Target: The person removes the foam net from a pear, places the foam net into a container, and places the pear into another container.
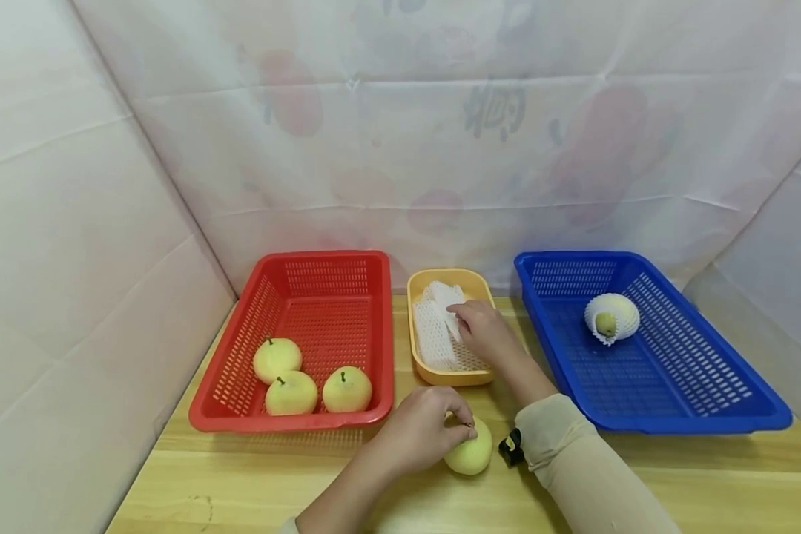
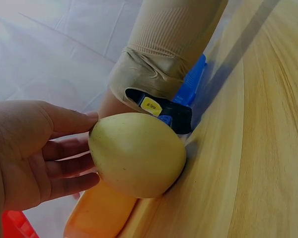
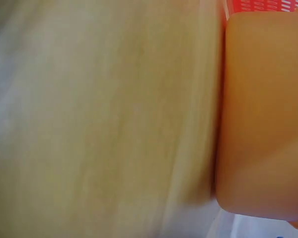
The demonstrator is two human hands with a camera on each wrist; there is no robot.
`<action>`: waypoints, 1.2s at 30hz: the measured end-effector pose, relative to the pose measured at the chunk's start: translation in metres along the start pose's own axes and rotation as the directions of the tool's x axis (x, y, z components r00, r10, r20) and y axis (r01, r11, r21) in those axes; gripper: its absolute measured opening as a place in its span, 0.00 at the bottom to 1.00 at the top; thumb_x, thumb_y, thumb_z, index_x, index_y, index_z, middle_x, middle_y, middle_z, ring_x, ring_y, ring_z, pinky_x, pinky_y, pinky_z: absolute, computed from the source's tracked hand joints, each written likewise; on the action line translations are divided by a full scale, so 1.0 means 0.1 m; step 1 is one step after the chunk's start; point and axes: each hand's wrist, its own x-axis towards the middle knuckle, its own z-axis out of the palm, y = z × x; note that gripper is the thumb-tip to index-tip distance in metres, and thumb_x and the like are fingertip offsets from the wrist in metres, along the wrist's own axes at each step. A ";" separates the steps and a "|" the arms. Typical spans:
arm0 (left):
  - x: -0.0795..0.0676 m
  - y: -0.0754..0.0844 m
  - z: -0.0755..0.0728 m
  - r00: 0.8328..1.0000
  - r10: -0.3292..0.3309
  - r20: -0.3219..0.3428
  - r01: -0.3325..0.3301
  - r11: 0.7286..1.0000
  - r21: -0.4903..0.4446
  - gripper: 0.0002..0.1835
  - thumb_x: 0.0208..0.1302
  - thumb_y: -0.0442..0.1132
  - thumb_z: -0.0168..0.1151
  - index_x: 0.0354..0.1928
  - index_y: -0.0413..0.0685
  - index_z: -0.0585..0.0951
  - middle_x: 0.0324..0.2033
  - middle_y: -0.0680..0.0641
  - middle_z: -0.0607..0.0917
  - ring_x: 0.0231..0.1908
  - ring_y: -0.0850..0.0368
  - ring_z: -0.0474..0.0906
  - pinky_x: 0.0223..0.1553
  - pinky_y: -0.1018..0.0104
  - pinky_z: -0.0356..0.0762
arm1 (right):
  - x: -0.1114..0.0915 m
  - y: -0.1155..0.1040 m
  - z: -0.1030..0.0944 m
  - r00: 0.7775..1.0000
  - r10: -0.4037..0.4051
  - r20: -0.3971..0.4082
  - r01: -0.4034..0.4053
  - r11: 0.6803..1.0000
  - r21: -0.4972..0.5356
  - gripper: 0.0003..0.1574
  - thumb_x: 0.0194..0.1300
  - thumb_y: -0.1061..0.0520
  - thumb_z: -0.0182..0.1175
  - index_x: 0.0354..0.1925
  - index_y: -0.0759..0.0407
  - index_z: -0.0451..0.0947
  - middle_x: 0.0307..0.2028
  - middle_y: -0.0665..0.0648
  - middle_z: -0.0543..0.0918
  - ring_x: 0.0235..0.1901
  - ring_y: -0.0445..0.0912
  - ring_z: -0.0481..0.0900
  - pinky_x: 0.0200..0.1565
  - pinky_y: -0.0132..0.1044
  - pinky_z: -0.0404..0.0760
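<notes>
A yellow-green pear stands on the table, and my left hand pinches it around the stem end. In the left wrist view, the thumb and fingers meet the narrow end of the pear. My right hand reaches over the yellow basket, its thumb and forefinger pinching a white foam net sleeve. Beneath it, more foam net lies in the same basket. The right wrist view shows the basket's outer side, with the hand out of sight.
On the left, a red basket contains three bare pears. A blue basket at the right contains one pear in a foam net. A black strap is at my right wrist. White cloth hangs behind the baskets.
</notes>
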 end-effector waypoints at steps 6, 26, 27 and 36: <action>0.00 -0.02 0.00 1.000 0.001 -0.001 -0.001 1.000 -0.010 0.04 0.57 0.43 0.73 0.29 0.59 0.86 0.31 0.66 0.83 0.39 0.74 0.77 0.43 0.74 0.76 | 0.01 0.01 0.03 0.966 0.026 0.257 -0.015 0.999 -0.043 0.36 0.65 0.64 0.55 0.71 0.53 0.66 0.72 0.58 0.65 0.71 0.58 0.63 0.69 0.54 0.63; -0.02 -0.04 0.02 0.999 -0.025 0.024 0.026 0.999 -0.045 0.04 0.57 0.43 0.73 0.29 0.60 0.85 0.31 0.67 0.82 0.40 0.74 0.77 0.44 0.73 0.76 | 0.03 -0.01 0.12 0.846 0.130 0.517 -0.093 0.991 -0.098 0.35 0.72 0.59 0.46 0.75 0.48 0.58 0.75 0.56 0.60 0.73 0.62 0.56 0.69 0.60 0.60; -0.02 -0.04 0.03 0.999 -0.024 0.026 0.026 0.999 -0.048 0.04 0.58 0.43 0.73 0.29 0.60 0.85 0.31 0.67 0.82 0.40 0.74 0.77 0.44 0.73 0.76 | 0.02 -0.02 0.11 0.853 0.133 0.505 -0.099 0.991 -0.094 0.36 0.70 0.59 0.47 0.75 0.48 0.59 0.74 0.57 0.60 0.72 0.63 0.57 0.69 0.60 0.60; 0.00 -0.07 0.02 1.000 -0.001 0.027 0.003 0.998 -0.057 0.03 0.58 0.42 0.72 0.30 0.59 0.85 0.30 0.67 0.83 0.39 0.73 0.77 0.43 0.74 0.76 | 0.00 -0.08 -0.02 0.920 0.109 0.376 -0.095 0.994 -0.055 0.35 0.69 0.57 0.51 0.73 0.51 0.63 0.74 0.59 0.60 0.72 0.61 0.58 0.71 0.58 0.58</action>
